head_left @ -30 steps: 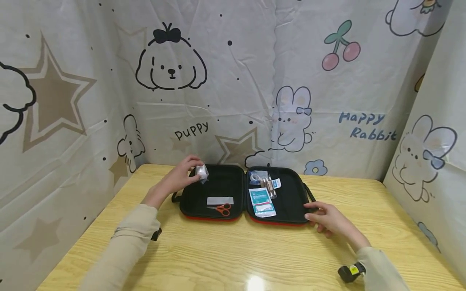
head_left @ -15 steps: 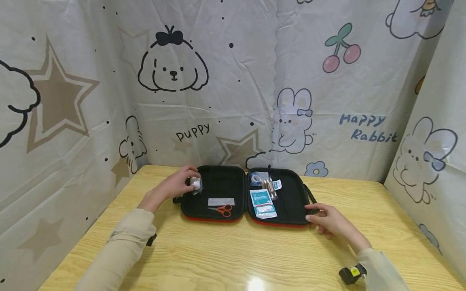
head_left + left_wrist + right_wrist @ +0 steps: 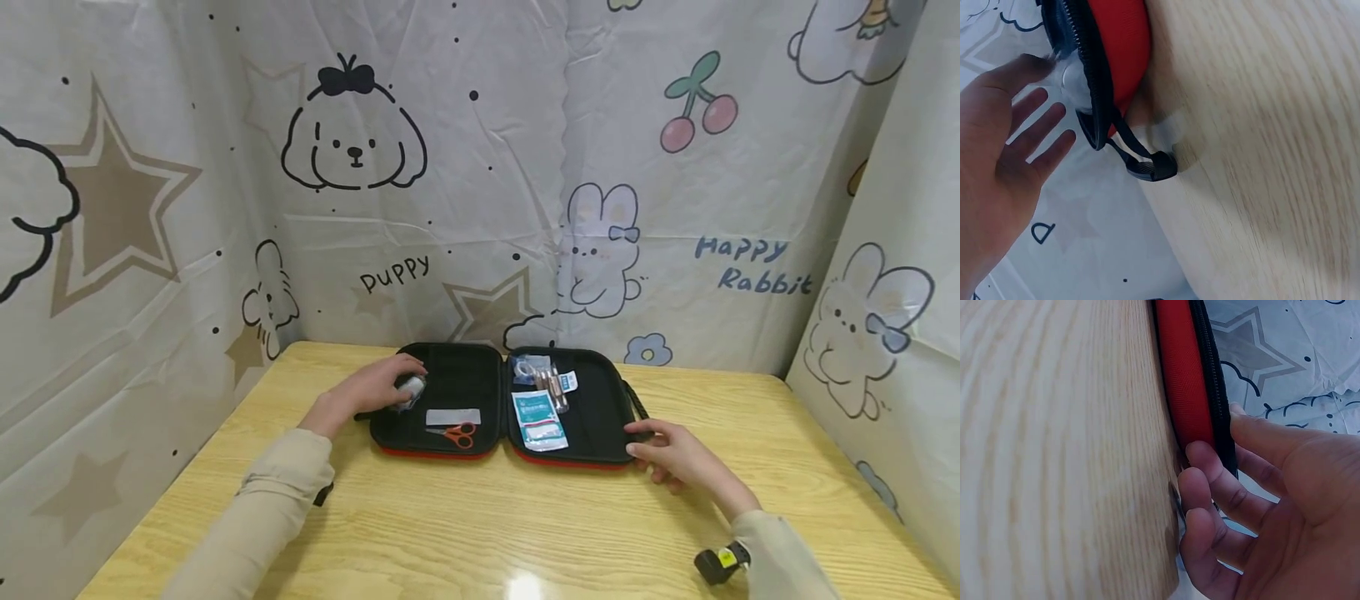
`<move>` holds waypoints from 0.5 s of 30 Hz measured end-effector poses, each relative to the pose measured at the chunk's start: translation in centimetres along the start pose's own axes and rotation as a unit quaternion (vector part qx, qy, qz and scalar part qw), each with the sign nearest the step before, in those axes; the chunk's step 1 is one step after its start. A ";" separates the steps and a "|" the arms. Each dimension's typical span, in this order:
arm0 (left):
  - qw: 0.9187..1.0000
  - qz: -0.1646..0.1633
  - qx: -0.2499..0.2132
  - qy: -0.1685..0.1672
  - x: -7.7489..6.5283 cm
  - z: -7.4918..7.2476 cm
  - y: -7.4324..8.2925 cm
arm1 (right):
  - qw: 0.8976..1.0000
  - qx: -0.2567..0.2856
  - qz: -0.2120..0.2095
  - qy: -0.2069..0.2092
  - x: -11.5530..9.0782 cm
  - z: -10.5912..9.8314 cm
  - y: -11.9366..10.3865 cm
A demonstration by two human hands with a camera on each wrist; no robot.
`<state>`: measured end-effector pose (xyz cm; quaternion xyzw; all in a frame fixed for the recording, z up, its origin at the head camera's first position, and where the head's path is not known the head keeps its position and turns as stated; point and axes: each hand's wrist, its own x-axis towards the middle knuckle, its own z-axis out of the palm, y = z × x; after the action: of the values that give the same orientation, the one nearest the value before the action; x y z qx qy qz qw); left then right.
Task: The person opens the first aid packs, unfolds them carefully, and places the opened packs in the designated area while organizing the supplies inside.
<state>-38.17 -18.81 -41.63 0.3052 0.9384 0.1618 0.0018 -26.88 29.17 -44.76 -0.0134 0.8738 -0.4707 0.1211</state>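
Just shifted: white packet [image 3: 411, 388], which you lowered from the open case's [image 3: 465, 379] back-left corner to inside its left edge.
Meaning: it looked nearly seated there.
Left hand [image 3: 372, 386]: you held the packet between thumb and fingers.
Right hand [image 3: 678, 454]: you gripped the case near its front-right corner, thumb uppermost.

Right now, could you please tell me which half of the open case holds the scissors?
The left half: orange-handled scissors lie there, while the right half holds the teal packet.
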 end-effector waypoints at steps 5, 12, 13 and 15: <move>0.999 -0.044 0.025 0.006 0.0 0.1 0.0 | 1.000 -0.003 0.001 0.002 0.0 -0.1 0.1; 0.992 -0.074 0.100 0.009 0.1 0.7 0.3 | 1.000 -0.002 -0.006 -0.002 0.2 0.0 0.3; 0.991 -0.075 0.110 0.010 0.2 0.7 0.4 | 1.000 -0.002 -0.005 -0.002 0.2 0.0 0.3; 0.989 -0.078 0.126 0.008 0.3 0.8 0.8 | 1.000 -0.004 -0.007 -0.003 0.3 0.0 0.3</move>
<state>-37.92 -17.78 -42.07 0.2280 0.9721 0.0438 -0.0321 -27.10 29.30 -45.08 -0.0217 0.8752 -0.4681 0.1201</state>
